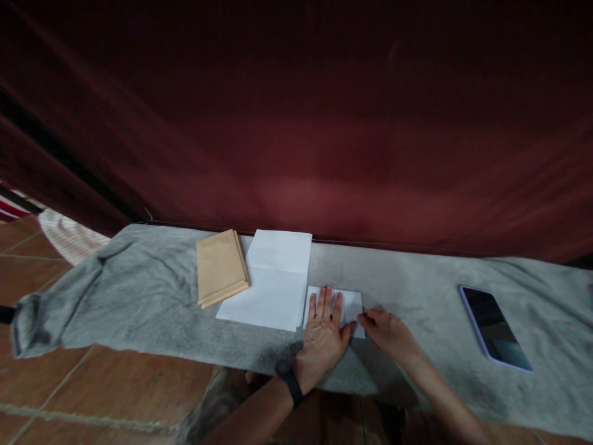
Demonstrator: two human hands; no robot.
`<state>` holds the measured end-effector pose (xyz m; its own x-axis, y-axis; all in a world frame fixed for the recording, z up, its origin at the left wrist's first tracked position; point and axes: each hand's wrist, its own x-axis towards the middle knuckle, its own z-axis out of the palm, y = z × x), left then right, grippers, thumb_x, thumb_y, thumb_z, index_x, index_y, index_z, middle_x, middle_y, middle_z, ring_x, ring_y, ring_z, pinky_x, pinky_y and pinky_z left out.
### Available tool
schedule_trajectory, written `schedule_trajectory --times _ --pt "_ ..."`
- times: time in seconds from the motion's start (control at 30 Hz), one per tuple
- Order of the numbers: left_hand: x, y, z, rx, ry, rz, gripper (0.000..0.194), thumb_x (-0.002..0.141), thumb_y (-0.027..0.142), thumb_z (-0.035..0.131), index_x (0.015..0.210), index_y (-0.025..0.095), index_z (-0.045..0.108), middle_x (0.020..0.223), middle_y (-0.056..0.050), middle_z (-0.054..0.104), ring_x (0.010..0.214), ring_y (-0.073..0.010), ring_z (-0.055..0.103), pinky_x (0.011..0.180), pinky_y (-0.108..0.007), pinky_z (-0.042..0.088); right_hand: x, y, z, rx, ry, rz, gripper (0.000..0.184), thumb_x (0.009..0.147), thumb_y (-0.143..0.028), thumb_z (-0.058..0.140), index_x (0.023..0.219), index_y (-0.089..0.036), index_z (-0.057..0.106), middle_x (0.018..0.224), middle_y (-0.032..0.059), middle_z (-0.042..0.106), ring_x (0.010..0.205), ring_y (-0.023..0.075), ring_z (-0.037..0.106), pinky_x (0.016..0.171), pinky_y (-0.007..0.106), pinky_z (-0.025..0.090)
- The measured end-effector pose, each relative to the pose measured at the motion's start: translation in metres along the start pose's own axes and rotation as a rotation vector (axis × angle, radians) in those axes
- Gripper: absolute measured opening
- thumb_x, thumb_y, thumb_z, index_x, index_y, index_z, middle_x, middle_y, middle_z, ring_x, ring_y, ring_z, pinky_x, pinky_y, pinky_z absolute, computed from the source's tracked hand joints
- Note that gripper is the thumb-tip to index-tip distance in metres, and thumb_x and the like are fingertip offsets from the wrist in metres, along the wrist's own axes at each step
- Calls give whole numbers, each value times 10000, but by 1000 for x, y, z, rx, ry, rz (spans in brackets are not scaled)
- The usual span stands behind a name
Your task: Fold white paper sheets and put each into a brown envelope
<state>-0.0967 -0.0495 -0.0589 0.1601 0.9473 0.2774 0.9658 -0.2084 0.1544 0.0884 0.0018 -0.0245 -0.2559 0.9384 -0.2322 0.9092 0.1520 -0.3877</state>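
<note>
My left hand [323, 330] lies flat with its fingers spread, pressing on a small folded sheet of white paper [354, 301]. At that sheet's right edge, my right hand [386, 330] is closed, thumb and fingers pinched together on the paper. Part of the sheet is hidden under the left hand. Just to the left lies a stack of larger white paper sheets [271, 300], with a crease running across the top one. A stack of tan envelopes [221, 266] overlaps the left edge of these sheets.
Everything rests on a grey cloth [157, 296] spread over a narrow surface. A phone [495, 330] in a lilac case lies to the right. Behind rises a dark red fabric wall [306, 154]. Tiled floor [125, 386] shows at the lower left.
</note>
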Motion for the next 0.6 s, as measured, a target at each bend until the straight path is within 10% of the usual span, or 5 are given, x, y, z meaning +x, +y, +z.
schedule_trajectory --times 0.23,0.37,0.6 --pt "3 0 0 15 -25 16 650 1019 482 402 1556 126 314 1634 -198 302 1535 -330 212 1209 -594 286 2 -18 8 243 212 -295 387 1027 -381 364 1218 -213 656 1146 112 740 1041 228 705 934 363 540" --pt "4 -2 0 23 -57 18 590 1005 225 323 1573 77 263 1632 -197 298 1541 -275 203 1241 -538 255 2 -25 35 64 280 -456 517 1054 -400 307 1505 -202 463 1536 109 503 1436 240 443 1201 488 359" --pt "0 -5 8 18 -8 -84 654 960 235 407 1565 48 244 1649 -210 243 1541 -294 180 1238 -515 283 3 -8 55 -152 360 -465 543 1069 -410 304 1566 -201 366 1631 86 344 1505 228 326 1255 477 252"
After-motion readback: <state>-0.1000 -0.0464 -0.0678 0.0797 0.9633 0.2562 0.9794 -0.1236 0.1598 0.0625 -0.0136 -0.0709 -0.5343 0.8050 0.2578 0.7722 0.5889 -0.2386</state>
